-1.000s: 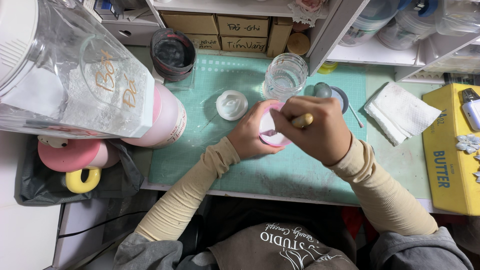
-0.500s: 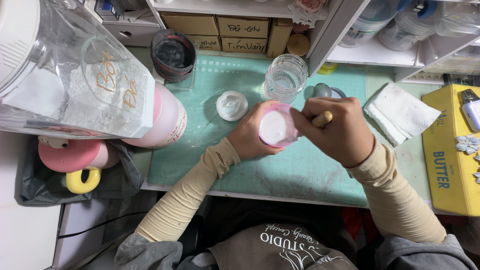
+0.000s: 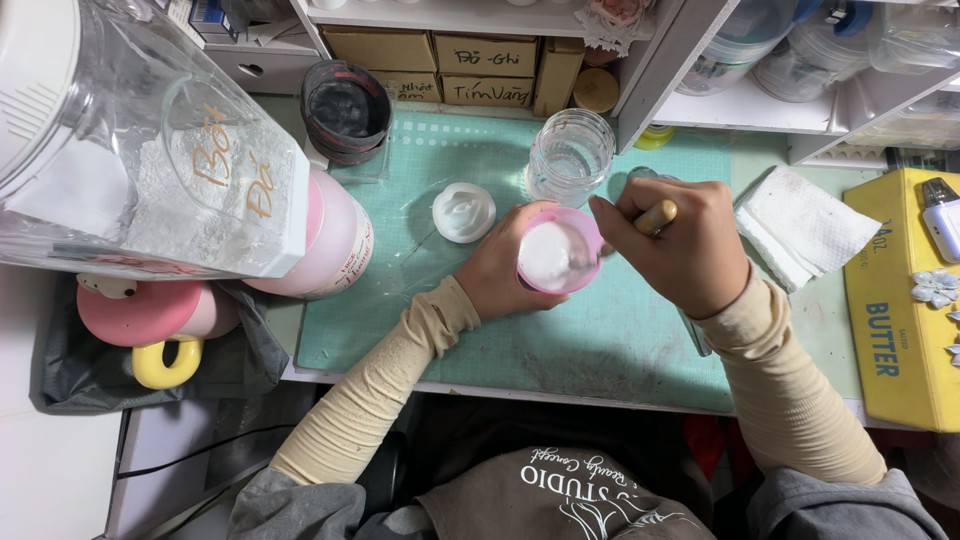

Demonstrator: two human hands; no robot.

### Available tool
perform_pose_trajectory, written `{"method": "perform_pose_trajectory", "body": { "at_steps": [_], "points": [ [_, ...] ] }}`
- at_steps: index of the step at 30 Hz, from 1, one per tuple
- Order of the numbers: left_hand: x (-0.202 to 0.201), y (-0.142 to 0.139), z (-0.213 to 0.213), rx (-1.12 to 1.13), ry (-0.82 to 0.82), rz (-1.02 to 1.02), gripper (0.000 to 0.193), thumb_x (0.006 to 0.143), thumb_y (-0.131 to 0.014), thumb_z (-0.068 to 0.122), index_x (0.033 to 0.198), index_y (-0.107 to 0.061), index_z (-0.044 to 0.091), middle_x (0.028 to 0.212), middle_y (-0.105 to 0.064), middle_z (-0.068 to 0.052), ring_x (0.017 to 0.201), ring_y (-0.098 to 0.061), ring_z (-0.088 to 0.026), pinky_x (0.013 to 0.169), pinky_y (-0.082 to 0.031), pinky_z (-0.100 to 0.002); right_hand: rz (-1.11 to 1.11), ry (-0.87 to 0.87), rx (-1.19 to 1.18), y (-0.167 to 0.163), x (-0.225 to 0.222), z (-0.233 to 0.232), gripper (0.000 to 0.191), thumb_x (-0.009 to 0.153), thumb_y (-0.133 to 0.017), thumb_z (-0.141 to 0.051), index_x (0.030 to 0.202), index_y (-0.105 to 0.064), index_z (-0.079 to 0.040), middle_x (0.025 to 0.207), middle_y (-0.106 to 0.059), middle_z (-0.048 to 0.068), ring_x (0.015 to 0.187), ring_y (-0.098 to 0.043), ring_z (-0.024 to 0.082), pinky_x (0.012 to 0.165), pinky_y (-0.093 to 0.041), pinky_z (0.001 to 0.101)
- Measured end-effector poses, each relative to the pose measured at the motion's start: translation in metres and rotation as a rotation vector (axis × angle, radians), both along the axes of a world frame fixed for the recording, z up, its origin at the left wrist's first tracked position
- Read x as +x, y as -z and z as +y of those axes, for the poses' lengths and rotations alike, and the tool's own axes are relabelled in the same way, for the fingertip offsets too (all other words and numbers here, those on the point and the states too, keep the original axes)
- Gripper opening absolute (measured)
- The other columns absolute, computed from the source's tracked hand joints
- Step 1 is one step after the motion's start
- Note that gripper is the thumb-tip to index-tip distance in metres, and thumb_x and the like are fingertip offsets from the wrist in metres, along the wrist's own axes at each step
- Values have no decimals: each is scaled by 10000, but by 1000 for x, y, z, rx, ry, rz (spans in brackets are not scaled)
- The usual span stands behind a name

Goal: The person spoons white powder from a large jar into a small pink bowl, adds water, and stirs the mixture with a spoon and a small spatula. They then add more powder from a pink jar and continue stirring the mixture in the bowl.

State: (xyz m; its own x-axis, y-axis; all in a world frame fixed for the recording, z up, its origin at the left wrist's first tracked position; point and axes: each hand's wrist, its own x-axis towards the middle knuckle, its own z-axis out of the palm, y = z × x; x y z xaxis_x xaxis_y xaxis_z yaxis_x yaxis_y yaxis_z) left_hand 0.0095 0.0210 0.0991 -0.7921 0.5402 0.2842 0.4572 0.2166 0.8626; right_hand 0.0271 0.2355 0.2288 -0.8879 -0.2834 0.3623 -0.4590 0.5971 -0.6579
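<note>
- Left hand point(image 3: 505, 275) is gripping the pink cup point(image 3: 558, 252); fingers are wrapping its near-left wall, pressed together, cup tilting slightly toward the right hand.
- Cup is sitting just off or on the green mat point(image 3: 560, 340), can't tell which; it's in the middle of the table, between the two hands.
- Right hand point(image 3: 690, 245) is pinching a wooden-handled tool point(image 3: 655, 216); fingers are closing tight round the handle, tip dipping over the cup's right rim into the white mix point(image 3: 548, 255). Tip itself is hidden.
- Looks like stirring or scooping is the step in hand. To do it well, my judgement:
  - keep the left fingers low on the wall so the cup isn't rocking;
  - keep the tilt small, as the mix is sitting close to the rim;
  - work the tool along the wall nearest the right fingertips, short strokes, so nothing is flicking out.
- Beyond the right fingertips: clear glass jar point(image 3: 570, 155), open; watch the knuckles on the back-stroke.
- Beyond the left fingertips: white lid point(image 3: 464, 212) lying flat on the mat.
- Right of the right hand: folded tissue point(image 3: 805, 232), handy for drips.
- Well left of the left hand: big clear jug point(image 3: 150, 150) of white powder, leaning over a pink tub point(image 3: 330, 245).
</note>
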Motion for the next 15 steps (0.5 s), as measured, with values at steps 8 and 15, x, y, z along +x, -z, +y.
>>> {"method": "perform_pose_trajectory", "body": {
  "at_steps": [8,15],
  "points": [
    [1,8,-1,22,-9,59,1020,676,-967,294,1474,-381,51,1443,-503,-165,1376,-526,-329,1159,-455,-417,-117,96,-117,12,2,9,240,979,-749,-94,779,-673,14,676,-699,51,545,-629,82,484,-470,230],
    [0,6,-1,24,-3,46,1022,666,-965,272,1475,-380,54,1444,-505,-162,1383,-519,-329,1165,-454,-415,-111,100,-131,20,2,18,248,1001,-726,-111,786,-685,8,691,-710,50,561,-652,71,500,-498,214]
  ]
}}
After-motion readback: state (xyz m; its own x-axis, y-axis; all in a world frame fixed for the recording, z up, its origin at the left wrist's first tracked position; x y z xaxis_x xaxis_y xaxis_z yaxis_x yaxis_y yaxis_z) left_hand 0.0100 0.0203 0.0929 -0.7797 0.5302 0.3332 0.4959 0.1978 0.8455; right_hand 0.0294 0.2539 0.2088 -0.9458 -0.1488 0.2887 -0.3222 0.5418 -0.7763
